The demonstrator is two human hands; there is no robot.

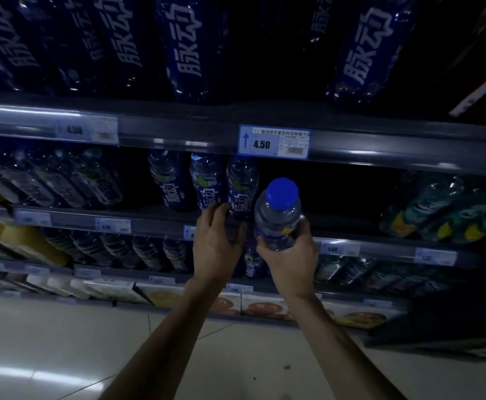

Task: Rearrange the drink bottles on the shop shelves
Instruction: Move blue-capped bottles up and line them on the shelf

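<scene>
My right hand (289, 259) grips a clear drink bottle (278, 219) with a blue cap and blue label, held upright in front of the middle shelf (155, 219). My left hand (217, 243) rests on the base of a blue-labelled bottle (240, 187) standing at that shelf's front edge, fingers curled around it. Two more such bottles (207, 183) stand just to the left. A dark gap lies on the shelf right of the held bottle.
Tall blue bottles (187, 44) fill the top shelf above a 4.50 price tag (273, 142). Green-labelled bottles (443, 209) stand at the right, shrink-wrapped packs (51, 180) at the left. Lower shelves hold more bottles and juice cartons (262, 307). Pale tiled floor (63, 356) below.
</scene>
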